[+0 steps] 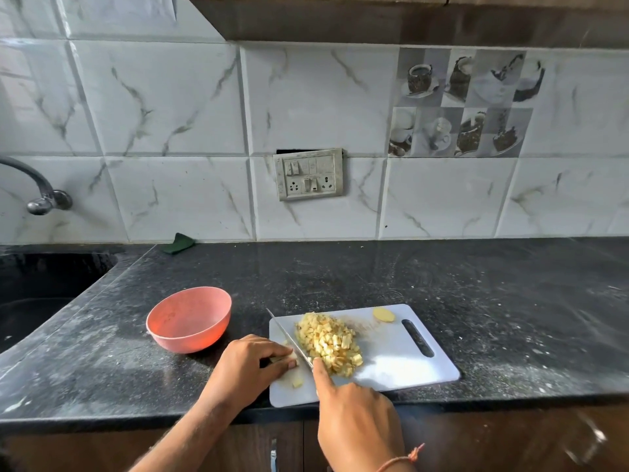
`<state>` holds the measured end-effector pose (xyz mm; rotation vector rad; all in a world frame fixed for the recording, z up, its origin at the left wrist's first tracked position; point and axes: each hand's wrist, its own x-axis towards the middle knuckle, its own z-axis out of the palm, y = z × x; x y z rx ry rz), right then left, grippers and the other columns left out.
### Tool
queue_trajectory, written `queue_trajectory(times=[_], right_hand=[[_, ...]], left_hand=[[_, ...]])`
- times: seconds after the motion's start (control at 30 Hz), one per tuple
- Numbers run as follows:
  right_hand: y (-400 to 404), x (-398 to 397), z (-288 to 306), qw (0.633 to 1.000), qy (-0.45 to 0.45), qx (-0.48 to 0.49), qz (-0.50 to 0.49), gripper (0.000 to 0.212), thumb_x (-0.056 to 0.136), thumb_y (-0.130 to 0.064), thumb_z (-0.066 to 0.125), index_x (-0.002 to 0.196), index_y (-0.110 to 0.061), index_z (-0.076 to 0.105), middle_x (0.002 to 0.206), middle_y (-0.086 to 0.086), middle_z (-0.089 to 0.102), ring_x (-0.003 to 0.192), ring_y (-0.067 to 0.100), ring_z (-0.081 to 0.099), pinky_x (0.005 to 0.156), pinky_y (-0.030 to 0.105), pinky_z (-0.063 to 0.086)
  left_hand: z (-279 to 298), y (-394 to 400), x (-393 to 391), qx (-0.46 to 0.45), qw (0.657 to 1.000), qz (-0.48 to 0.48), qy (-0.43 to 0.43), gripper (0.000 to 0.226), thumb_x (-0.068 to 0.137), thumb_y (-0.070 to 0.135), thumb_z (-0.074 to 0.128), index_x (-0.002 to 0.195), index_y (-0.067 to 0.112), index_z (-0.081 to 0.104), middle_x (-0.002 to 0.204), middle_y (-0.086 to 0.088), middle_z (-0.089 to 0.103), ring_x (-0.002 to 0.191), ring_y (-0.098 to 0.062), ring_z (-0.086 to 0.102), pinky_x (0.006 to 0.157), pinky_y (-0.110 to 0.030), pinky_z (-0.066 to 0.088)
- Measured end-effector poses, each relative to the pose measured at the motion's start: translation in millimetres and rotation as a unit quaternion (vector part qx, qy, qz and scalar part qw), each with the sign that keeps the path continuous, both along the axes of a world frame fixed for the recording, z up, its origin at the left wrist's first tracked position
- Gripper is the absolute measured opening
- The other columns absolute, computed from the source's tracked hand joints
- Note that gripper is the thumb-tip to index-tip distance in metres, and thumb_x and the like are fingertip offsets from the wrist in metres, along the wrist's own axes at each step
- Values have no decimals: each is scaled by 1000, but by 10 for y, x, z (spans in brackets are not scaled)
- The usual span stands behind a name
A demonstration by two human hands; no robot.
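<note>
Speckled black countertop (476, 284) with pink bowl (189, 318), white cutting board (391, 364), green scrub pad (177, 244)

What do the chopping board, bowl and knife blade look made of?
White rectangular chopping board: probably plastic, smooth matt, with a moulded slot handle. Salmon-pink round bowl: likely plastic, uniform matt colour. Thin knife blade: metal, by its grey sheen.

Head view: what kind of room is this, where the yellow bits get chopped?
Most likely a home kitchen: a dark counter beside a sink with a tap, and a right hand cutting yellow cubes with a knife on a white chopping board.
</note>
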<state>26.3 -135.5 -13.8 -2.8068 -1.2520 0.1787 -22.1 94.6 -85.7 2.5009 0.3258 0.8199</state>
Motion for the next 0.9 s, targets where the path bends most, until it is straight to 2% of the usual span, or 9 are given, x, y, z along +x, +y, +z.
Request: queue_trajectory(times=[0.17,0.27,0.37,0.5,0.57,0.67,0.73,0.8,0.9], right_hand=[[2,112,-95,997,-16,74,-2,65,110,-27,37,166,-35,5,115,13,71,101,31,70,80,41,55],[-10,138,-103,991,-11,131,-10,54,111,-36,35,164,-35,22,111,7,74,101,29,71,81,41,57],[-18,137,-109,987,-4,157,-26,52,112,-41,33,163,-36,25,112,4,74,103,25,71,81,37,54],[-27,112,-75,983,-2,183,-36,51,112,-43,32,163,-39,25,113,0,73,101,20,69,69,28,43],[-36,101,-33,981,3,191,-39,52,113,-43,32,164,-39,24,114,-3,71,92,16,64,59,17,36],[-54,64,39,980,23,195,-40,52,114,-42,32,165,-38,22,106,-5,65,82,11,48,46,12,33],[-58,45,43,977,37,206,-40,53,113,-41,33,165,-38,22,100,-6,57,83,12,50,50,8,37],[-59,35,6,975,27,215,-43,54,112,-43,34,165,-40,22,104,-6,66,89,14,63,59,10,40],[-45,12,-40,982,3,184,-36,56,110,-45,33,164,-40,19,113,0,73,100,20,69,74,30,50]], left_hand=[[-11,-2,-2,7,1000,-1,-1,23,82,49,86,103,39,84,89,46,64,100,10,63,84,-10,49],[-14,12,15,36,999,-23,-8,28,87,55,79,106,35,84,98,36,72,102,9,63,86,-17,54],[-17,32,32,50,998,-27,-2,34,89,58,76,109,33,84,102,29,75,106,8,61,88,-19,55],[10,21,16,22,1000,-6,11,40,82,59,82,115,36,82,106,37,65,111,11,58,90,-8,47],[32,6,8,11,1000,0,11,43,79,61,84,115,37,81,107,38,64,111,11,58,90,-5,44],[59,1,-36,-24,1000,14,2,39,77,59,88,108,37,83,105,34,70,106,9,63,89,-9,48],[64,7,-67,-42,999,19,-1,32,77,52,90,103,35,84,97,32,72,101,8,66,87,-12,51],[67,5,-68,-40,999,21,3,27,78,50,90,101,36,85,92,32,72,97,7,67,85,-16,53],[60,-7,-58,-32,999,24,0,25,78,46,92,99,34,86,88,38,67,96,10,66,85,-13,52]])
